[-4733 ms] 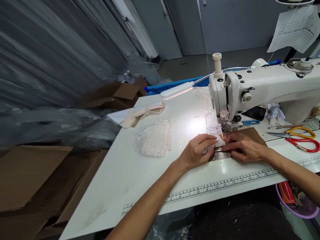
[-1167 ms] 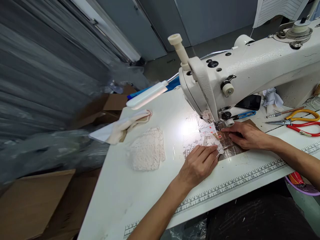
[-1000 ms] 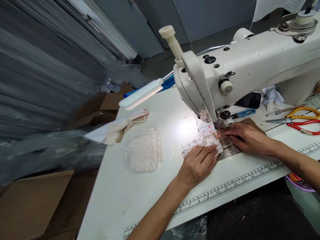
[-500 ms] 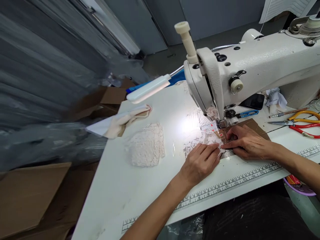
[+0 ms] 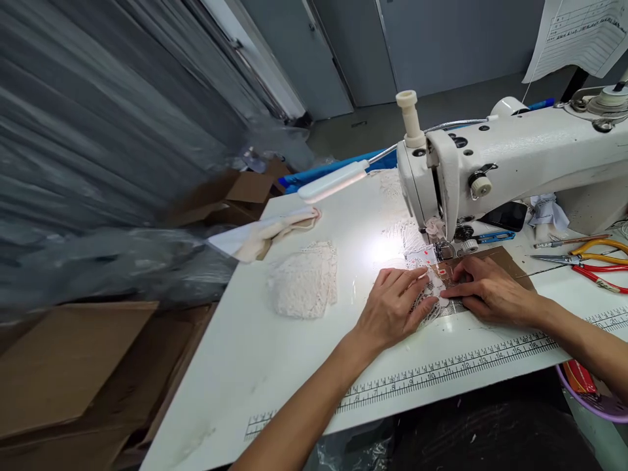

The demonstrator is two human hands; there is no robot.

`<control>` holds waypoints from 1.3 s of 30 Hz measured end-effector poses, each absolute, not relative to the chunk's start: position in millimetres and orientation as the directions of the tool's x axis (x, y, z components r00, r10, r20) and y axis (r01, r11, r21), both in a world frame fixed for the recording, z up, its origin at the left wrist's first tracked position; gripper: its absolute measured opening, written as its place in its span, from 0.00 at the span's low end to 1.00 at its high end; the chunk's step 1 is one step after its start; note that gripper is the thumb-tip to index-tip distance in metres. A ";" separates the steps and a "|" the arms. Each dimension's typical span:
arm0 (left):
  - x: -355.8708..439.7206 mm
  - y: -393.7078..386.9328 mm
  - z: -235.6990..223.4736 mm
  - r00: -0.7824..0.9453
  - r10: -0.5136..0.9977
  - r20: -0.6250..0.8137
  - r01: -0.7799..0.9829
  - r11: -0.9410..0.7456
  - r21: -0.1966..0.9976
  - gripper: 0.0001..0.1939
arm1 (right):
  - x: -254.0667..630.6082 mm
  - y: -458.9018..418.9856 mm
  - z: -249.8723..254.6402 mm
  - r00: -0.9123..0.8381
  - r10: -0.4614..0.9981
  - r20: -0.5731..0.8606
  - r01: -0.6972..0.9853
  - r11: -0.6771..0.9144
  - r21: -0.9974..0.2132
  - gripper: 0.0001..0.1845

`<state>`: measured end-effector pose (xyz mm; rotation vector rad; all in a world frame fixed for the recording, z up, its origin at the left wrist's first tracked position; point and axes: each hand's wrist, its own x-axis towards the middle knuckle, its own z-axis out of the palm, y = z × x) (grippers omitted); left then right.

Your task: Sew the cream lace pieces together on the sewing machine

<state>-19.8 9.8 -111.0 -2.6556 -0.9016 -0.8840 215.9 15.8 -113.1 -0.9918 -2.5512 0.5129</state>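
Observation:
My left hand (image 5: 392, 307) lies flat on a piece of white lace (image 5: 432, 288), its thumb spread away from the fingers. The lace lies just in front of the presser foot (image 5: 444, 250) of a white sewing machine (image 5: 520, 154). On the other side of the lace is my right hand (image 5: 495, 291), resting over a brown plate (image 5: 507, 265). Its index finger is stretched out and its tip touches the lace edge; the other fingers are bent and apart. Part of the lace is hidden under my left hand.
A stack of lace pieces (image 5: 307, 281) lies to the left, with folded cloth (image 5: 275, 232) at the table's edge. A lamp (image 5: 333, 182) hangs above. Right of the machine are red-handled scissors (image 5: 601, 278), a blue thread snipper (image 5: 495, 237) and a phone (image 5: 507, 214). Cardboard boxes (image 5: 73, 366) stand left.
My left hand has flattened out over the lace, its thumb now apart from the fingers. More lace shows between my hands. The whole view has shifted, with the machine lower and farther right.

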 end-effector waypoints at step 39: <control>-14.1 19.8 -108.3 0.729 0.587 0.351 0.659 -0.741 -0.129 0.17 | 211.5 10.9 -115.0 -0.707 0.650 0.279 0.615 0.760 -0.210 0.18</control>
